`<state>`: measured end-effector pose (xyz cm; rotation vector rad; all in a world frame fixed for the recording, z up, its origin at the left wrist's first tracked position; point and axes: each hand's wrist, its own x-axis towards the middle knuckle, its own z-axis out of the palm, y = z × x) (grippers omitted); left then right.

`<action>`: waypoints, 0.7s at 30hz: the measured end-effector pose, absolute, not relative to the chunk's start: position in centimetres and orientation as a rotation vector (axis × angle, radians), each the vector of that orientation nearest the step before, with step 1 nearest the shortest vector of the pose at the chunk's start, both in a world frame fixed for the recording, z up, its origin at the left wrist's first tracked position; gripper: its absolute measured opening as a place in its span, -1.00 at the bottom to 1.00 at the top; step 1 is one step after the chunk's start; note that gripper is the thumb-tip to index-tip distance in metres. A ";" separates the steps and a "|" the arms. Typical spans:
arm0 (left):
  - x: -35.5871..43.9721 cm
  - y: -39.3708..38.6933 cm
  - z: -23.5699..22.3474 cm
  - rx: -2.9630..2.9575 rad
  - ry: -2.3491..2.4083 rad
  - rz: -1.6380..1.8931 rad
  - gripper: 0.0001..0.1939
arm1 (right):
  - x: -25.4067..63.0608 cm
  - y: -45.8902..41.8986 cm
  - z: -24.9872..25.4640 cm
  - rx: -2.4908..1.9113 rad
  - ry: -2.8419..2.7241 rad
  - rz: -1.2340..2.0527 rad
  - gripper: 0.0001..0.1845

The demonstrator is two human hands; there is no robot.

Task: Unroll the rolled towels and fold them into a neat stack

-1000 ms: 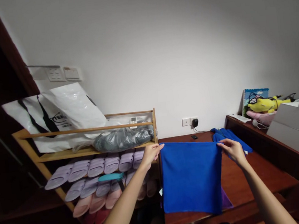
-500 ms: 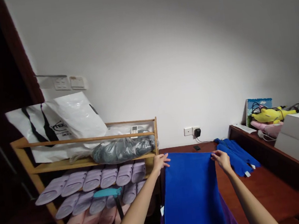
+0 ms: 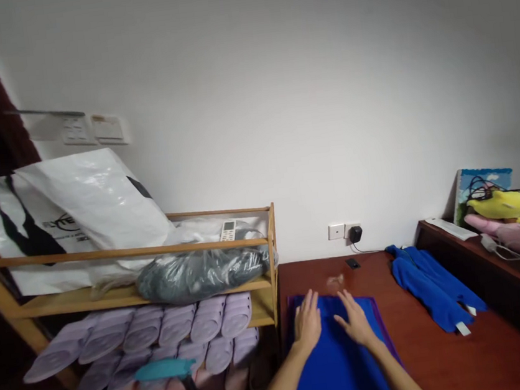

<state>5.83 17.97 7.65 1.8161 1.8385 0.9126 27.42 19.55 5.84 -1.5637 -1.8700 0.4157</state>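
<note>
A blue towel (image 3: 338,361) lies flat on the dark red wooden table (image 3: 418,346), with a purple cloth (image 3: 382,325) showing under its edges. My left hand (image 3: 308,324) rests on the towel's far left part, fingers stretched out flat. My right hand (image 3: 355,320) lies beside it on the towel, fingers also flat and apart. Neither hand grips anything.
A heap of more blue towels (image 3: 430,285) lies at the table's right. A wooden shoe rack (image 3: 228,242) with lilac and pink slippers (image 3: 176,330), a white bag (image 3: 78,209) and a grey bundle (image 3: 198,271) stands left. A raised ledge (image 3: 474,258) with a yellow plush toy (image 3: 509,204) is right. A wall plug (image 3: 354,233) sits behind.
The towel, held up by its top corners a second ago, has been laid down on the table. Both hands let go of the corners and now press flat on it.
</note>
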 end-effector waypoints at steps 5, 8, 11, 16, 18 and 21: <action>7.6 17.5 2.7 2.133 1.763 0.590 -0.49 | 23.6 18.3 0.3 -1.684 -2.029 0.474 -0.31; 5.6 18.2 1.4 2.165 1.875 0.477 -0.45 | 26.4 18.4 -1.5 -1.968 -1.966 0.287 -0.26; 4.0 19.0 1.5 2.166 2.001 0.400 -0.42 | 29.6 19.2 -1.8 -2.163 -1.915 0.183 -0.23; 4.8 17.7 4.0 2.306 1.976 0.385 -0.43 | 31.4 18.2 0.8 -2.117 -2.097 0.297 -0.20; 5.4 15.2 4.6 2.406 1.876 0.396 -0.43 | 30.8 15.4 1.4 -2.007 -2.159 0.246 -0.21; 5.7 9.6 3.6 2.589 1.619 0.440 -0.39 | 29.2 9.2 -0.1 -1.712 -2.271 0.186 -0.31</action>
